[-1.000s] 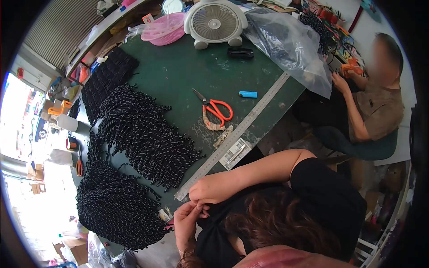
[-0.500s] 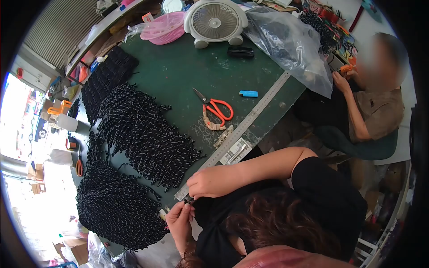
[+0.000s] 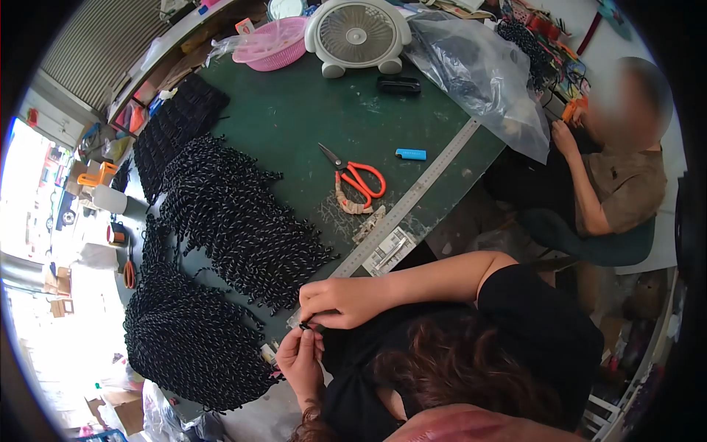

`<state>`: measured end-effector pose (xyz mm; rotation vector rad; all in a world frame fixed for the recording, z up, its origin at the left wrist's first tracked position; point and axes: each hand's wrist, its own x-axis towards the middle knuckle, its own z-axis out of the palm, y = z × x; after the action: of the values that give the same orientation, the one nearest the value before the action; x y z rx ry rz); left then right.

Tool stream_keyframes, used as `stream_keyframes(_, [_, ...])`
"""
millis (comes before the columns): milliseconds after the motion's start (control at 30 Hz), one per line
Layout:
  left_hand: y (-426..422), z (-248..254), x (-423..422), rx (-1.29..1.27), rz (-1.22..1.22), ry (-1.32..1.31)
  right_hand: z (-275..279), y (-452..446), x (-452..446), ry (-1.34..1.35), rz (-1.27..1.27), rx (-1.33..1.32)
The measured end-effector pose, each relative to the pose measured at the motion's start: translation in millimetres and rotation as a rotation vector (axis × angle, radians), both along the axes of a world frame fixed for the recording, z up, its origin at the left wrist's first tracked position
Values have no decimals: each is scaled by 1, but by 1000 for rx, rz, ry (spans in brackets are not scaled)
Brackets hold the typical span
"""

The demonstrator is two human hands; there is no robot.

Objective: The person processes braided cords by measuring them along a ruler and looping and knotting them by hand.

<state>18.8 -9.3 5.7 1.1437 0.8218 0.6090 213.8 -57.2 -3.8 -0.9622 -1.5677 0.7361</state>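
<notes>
At the table's near edge, my right hand (image 3: 333,302) and my left hand (image 3: 300,359) meet, both with fingers pinched together. Between their fingertips is a small black piece (image 3: 305,325), perhaps a cord end; most of it is hidden. Beneath my right forearm lies a steel ruler (image 3: 412,197) along the table edge. To the left of my hands spread bundles of black cord flecked with white, a rounded bundle (image 3: 188,342) and a longer bundle (image 3: 228,221). Orange-handled scissors (image 3: 352,184) and a blue lighter (image 3: 411,155) lie beyond my right hand.
A grey fan (image 3: 356,37), a pink basket (image 3: 272,48) and a black case (image 3: 398,85) stand at the far side of the green table (image 3: 294,125). Clear plastic sheeting (image 3: 479,74) drapes the right corner. A seated person (image 3: 615,184) holds something orange there.
My right hand has shifted slightly left and its fingers have bent more over the black piece. My left hand stays pinched close below. The seated person's hands have moved a little.
</notes>
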Motion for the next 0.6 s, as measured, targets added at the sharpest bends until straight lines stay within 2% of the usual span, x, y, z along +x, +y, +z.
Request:
stream_keyframes(167, [-8, -7, 6, 156, 97, 41, 4, -10, -5, -76, -81, 14])
stream_keyframes(300, [-14, 0, 19, 259, 194, -25, -4, -10, -8, -103, -180, 77])
stream_keyframes(400, [-10, -8, 12, 290, 131, 34, 14, -17, -8, 195, -98, -375])
stream_keyframes(600, [-7, -12, 10, 208, 94, -33, 0, -13, 1, 446, 191, -448])
